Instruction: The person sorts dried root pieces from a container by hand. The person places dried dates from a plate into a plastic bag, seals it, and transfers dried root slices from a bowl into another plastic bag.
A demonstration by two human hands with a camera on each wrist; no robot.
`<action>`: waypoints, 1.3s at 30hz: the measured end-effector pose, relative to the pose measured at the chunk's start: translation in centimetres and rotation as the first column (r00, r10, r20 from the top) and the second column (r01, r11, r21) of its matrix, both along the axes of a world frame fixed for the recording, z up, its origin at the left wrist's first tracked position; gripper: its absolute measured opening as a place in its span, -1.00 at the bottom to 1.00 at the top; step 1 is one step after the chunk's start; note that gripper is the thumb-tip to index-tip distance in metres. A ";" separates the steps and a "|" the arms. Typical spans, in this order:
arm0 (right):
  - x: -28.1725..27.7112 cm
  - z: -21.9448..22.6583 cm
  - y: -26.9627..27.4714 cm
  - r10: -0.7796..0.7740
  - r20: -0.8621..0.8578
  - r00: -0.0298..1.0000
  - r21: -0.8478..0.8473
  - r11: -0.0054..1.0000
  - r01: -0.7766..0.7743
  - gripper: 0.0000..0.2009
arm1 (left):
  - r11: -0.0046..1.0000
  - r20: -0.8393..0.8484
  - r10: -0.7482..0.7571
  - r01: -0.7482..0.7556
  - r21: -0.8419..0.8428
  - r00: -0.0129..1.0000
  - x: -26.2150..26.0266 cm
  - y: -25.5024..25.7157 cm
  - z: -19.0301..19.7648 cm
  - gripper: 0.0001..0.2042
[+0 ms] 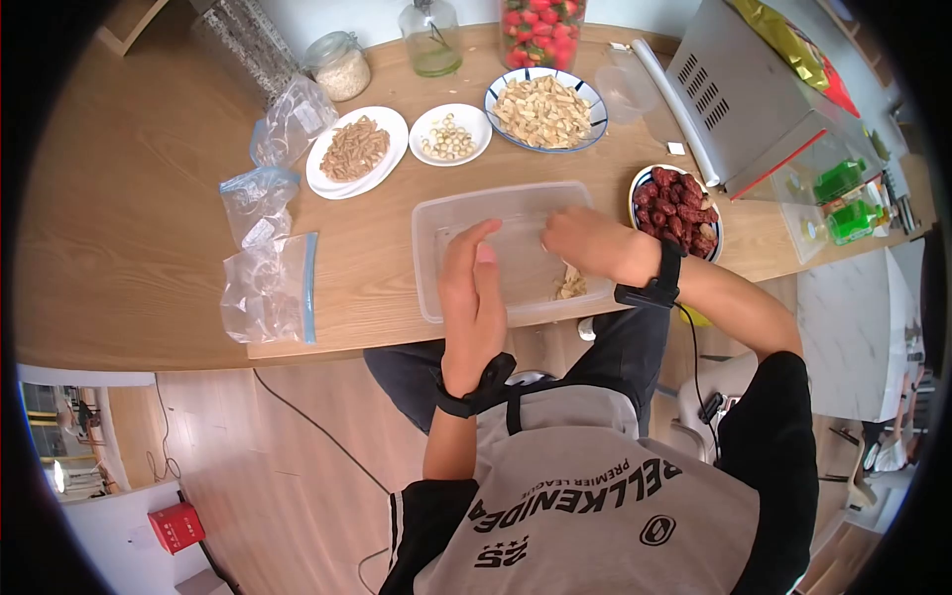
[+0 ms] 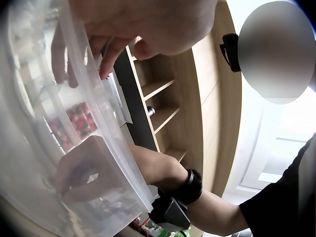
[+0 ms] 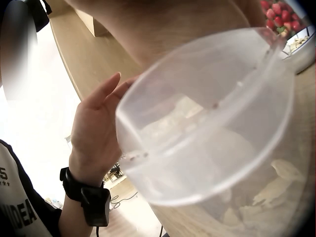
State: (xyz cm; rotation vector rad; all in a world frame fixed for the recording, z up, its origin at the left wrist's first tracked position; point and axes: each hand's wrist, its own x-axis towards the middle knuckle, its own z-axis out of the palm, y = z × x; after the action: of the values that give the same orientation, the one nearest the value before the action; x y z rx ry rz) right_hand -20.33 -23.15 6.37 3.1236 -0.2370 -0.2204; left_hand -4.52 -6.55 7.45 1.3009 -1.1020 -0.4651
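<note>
A clear plastic box point(image 1: 428, 213) stands on the table in front of the person, a few pale dried slices point(image 1: 570, 285) at its front right. My left hand point(image 1: 473, 288) is over the box's left side, its fingers fairly straight and thumb raised, with nothing in its grasp. In the left wrist view these fingers hang by the translucent wall. My right hand point(image 1: 590, 243) reaches over the right side, fingers bent down close by the slices; I cannot tell whether it pinches any. A translucent rounded rim point(image 3: 207, 195) fills the right wrist view, pale slices point(image 3: 274, 190) behind it.
At the back are plates of brown pieces point(image 1: 355, 149), white round seeds point(image 1: 448, 139) and pale chips point(image 1: 540, 111). A bowl of red dates point(image 1: 676, 203) stands right, before a grey appliance point(image 1: 744, 99). Plastic bags point(image 1: 268, 293) lie left. Strawberries point(image 1: 540, 35) fill a clear container.
</note>
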 end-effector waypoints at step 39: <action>3.6 9.3 -2.9 -0.224 0.333 0.916 0.425 0.903 0.066 -0.87 | 1.000 0.029 0.027 -0.027 -0.008 0.999 0.5 0.6 -0.3 -0.78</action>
State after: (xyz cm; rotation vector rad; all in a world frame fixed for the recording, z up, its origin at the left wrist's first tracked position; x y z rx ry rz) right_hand -16.76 -26.01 15.70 3.5404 -0.4910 0.3938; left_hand -4.00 -5.91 7.17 1.3181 -1.1080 -0.4234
